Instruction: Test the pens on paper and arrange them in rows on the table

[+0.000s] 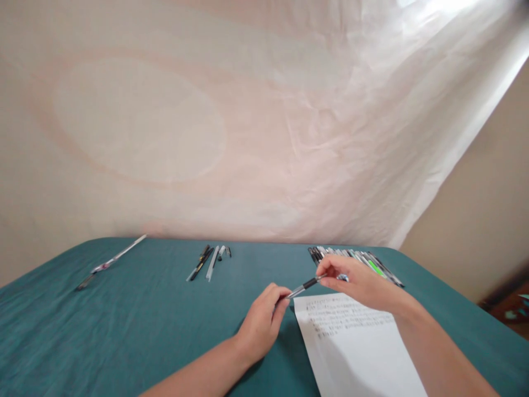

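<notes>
A black and silver pen (305,285) is held between my two hands above the teal tablecloth (144,320). My right hand (361,284) pinches the pen's rear end. My left hand (262,322) has its fingers closed on the pen's tip end. Just below the pen lies a white sheet of paper (355,353) with several handwritten lines near its top. My right forearm crosses over the paper's right side.
A row of several pens (355,260) lies at the table's back right behind my right hand. A small group of pens and pen parts (209,259) lies at the back middle. Two more pens (111,262) lie at the back left. A pale cloth backdrop (248,121) hangs behind the table.
</notes>
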The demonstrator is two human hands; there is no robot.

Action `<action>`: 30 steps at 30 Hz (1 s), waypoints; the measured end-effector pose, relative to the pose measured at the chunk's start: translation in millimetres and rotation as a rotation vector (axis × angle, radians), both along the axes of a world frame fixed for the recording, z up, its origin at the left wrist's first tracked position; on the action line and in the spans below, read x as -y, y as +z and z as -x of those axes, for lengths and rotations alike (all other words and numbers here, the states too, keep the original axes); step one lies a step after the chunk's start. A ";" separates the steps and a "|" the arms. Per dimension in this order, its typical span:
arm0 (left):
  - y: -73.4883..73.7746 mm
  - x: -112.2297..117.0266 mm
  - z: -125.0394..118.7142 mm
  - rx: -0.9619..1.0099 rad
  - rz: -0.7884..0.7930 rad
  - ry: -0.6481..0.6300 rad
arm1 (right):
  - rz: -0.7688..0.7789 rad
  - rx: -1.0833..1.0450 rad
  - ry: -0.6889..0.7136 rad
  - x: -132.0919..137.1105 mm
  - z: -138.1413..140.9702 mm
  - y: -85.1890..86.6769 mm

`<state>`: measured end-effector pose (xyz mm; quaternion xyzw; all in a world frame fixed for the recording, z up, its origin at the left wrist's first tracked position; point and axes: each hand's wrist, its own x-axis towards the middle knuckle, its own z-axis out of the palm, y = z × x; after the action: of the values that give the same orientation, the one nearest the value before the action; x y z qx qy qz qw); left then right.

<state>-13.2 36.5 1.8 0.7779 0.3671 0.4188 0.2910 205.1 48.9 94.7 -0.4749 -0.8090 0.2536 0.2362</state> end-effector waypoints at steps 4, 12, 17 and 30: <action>-1.5 -0.6 0.1 -0.016 -0.004 -0.008 | -0.034 0.078 -0.030 -0.9 1.6 -0.4; -6.8 -3.7 -1.1 -0.023 -0.007 0.010 | -0.017 0.087 -0.084 -4.0 3.7 -7.2; -9.0 -4.7 -0.5 -0.030 -0.011 0.015 | -0.023 0.056 -0.011 -1.3 0.4 -1.7; -9.3 -5.6 0.0 0.009 -0.038 0.051 | -0.056 0.074 -0.010 0.6 1.2 -1.5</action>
<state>-13.2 42.1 -7.5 0.7719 0.3776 0.4362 0.2672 203.9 48.2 93.2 -0.4811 -0.8217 0.2120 0.2203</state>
